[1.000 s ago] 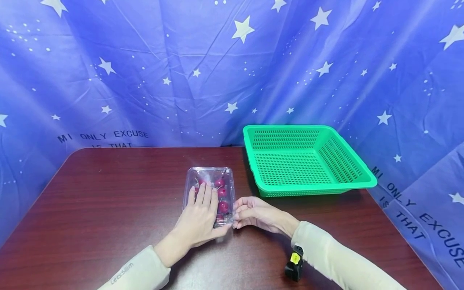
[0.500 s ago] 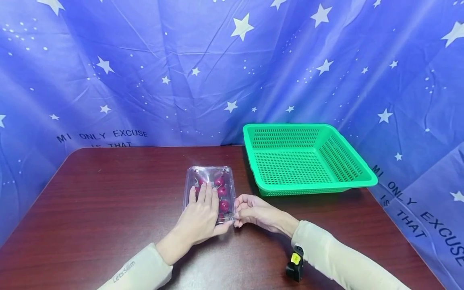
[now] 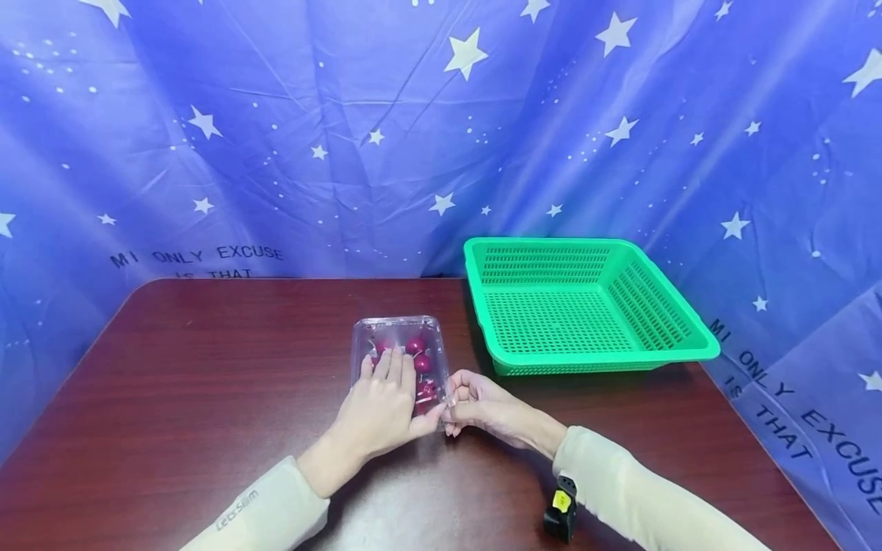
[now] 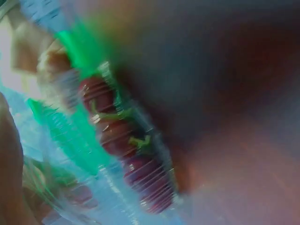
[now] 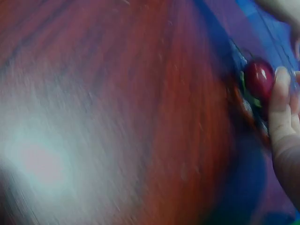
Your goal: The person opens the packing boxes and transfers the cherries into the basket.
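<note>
On the glossy red-brown wood-grained bench (image 3: 207, 360), a clear rectangular plastic box (image 3: 396, 321) is sitting near the middle, holding round dark-red cherries (image 3: 422, 363). The left hand (image 3: 379, 409) is lying on top of it, straight-fingered and gripping nothing; the right hand (image 3: 489, 405) is pinching its near right corner. A bright green slotted plastic basket (image 3: 586, 357) is standing far right, before a blue star-printed cloth (image 3: 379, 76).
</note>
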Motion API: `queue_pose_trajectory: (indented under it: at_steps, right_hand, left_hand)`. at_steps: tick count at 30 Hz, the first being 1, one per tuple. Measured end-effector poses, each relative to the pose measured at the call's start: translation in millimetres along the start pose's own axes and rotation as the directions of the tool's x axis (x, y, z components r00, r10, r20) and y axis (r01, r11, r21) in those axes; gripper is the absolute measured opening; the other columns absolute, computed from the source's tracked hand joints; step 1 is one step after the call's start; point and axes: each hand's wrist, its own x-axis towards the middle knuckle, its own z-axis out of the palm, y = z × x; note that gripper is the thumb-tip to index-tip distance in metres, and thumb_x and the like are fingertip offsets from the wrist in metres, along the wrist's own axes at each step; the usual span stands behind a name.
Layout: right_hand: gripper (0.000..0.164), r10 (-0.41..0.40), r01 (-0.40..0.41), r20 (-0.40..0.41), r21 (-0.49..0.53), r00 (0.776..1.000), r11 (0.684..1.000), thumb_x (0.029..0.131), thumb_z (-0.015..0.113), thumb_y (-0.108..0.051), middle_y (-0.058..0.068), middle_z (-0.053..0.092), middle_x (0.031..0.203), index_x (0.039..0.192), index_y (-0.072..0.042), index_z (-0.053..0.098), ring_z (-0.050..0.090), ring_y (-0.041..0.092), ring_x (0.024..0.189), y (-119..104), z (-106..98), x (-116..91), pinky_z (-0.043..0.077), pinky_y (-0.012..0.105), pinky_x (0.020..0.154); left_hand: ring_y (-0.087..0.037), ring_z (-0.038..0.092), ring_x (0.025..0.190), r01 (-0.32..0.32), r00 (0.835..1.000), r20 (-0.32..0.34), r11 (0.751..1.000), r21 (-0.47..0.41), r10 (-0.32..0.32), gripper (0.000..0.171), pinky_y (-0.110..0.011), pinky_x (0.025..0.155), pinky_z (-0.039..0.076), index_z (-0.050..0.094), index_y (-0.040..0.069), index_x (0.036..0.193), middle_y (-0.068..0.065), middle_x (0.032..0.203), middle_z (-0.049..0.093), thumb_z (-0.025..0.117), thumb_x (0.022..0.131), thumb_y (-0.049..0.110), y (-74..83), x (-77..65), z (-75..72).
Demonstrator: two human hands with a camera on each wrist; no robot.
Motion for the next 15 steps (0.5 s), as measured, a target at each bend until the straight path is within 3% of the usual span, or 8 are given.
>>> queue_pose_trajectory:
  at_steps: [6, 10, 15]
  right_hand:
    - [0.017, 0.023, -0.023, -0.001, -0.003, 1.000, 1.000, 0.087, 0.051, 0.007, -0.001, 0.063, 0.072, 0.096, -0.004, 0.042, 0.067, 0.010, 0.065, -3.5, 2.4, -0.5, 0.056, 0.022, 0.062]
    - [0.017, 0.046, -0.046, 0.013, 0.003, 0.999, 0.999, 0.088, 0.054, 0.003, -0.002, 0.064, 0.073, 0.095, -0.006, 0.041, 0.068, 0.011, 0.065, -6.2, 3.6, 0.9, 0.056, 0.022, 0.062]
    - [0.017, 0.080, -0.080, -0.003, -0.010, 0.997, 0.997, 0.087, 0.056, 0.000, -0.002, 0.067, 0.072, 0.093, -0.007, 0.041, 0.068, 0.012, 0.063, -7.6, 5.9, 0.2, 0.055, 0.022, 0.059]
  left_hand:
    - [-0.040, 0.064, 0.108, 0.006, 0.993, 0.117, 1.000, -0.026, -0.003, 0.085, -0.056, 0.085, 0.055, 0.064, -0.013, 0.113, -0.031, 0.114, 0.069, 0.051, 0.080, 0.065, 0.3, 1.3, -6.6]
    - [-0.040, 0.064, 0.108, 0.001, 0.987, 0.160, 1.000, -0.029, 0.003, 0.088, -0.056, 0.086, 0.054, 0.062, -0.013, 0.115, -0.031, 0.116, 0.068, 0.053, 0.079, 0.066, -1.3, 2.1, -9.8]
    - [-0.041, 0.060, 0.114, 0.028, 0.961, 0.275, 0.998, -0.063, -0.009, 0.089, -0.059, 0.091, 0.050, 0.058, -0.013, 0.121, -0.032, 0.123, 0.064, 0.051, 0.081, 0.065, -1.4, 4.9, -14.7]
